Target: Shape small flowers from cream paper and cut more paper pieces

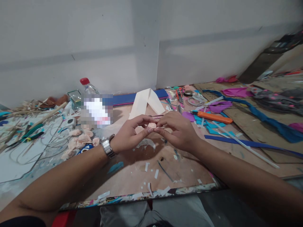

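A small pale peach paper rose point(151, 125) is held between both hands above the middle of the work table. My left hand point(132, 131), with a metal watch at the wrist, pinches its left side with thumb and fingers. On the right side, my right hand point(176, 129) closes its thumb and fingers on the same rose. A thin dark tool or wire shows between the fingers of both hands; its ends are hidden. Just behind the hands, a cream paper strip point(140, 102) stands folded in a peak.
Several peach paper flowers point(77, 142) lie left, near a red-capped bottle point(90, 88) and green-handled pliers point(33, 132). An orange cutter point(213, 117), a blue strip point(251, 143) and cardboard point(258, 126) lie right. White scraps dot the front edge.
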The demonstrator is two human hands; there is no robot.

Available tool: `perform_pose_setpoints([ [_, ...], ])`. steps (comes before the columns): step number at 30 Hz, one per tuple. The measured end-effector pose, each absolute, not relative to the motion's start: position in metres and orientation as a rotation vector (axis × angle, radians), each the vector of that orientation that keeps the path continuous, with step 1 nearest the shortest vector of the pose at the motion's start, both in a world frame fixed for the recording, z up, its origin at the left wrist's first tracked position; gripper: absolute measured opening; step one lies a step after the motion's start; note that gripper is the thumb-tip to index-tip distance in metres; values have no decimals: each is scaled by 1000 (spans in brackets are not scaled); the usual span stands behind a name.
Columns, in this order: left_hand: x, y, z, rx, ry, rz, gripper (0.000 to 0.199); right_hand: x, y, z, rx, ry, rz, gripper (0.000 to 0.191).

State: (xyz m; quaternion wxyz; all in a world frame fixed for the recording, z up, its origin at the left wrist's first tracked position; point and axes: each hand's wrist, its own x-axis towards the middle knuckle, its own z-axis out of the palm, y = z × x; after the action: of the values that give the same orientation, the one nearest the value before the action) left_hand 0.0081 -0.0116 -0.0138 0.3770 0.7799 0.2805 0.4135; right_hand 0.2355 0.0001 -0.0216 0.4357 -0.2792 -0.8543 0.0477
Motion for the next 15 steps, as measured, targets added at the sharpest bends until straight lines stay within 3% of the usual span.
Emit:
perform_pose_setpoints([
  [15,4,-16,-22,2024,669,906,61,233,-2,-21,-641,-2198,247,32],
])
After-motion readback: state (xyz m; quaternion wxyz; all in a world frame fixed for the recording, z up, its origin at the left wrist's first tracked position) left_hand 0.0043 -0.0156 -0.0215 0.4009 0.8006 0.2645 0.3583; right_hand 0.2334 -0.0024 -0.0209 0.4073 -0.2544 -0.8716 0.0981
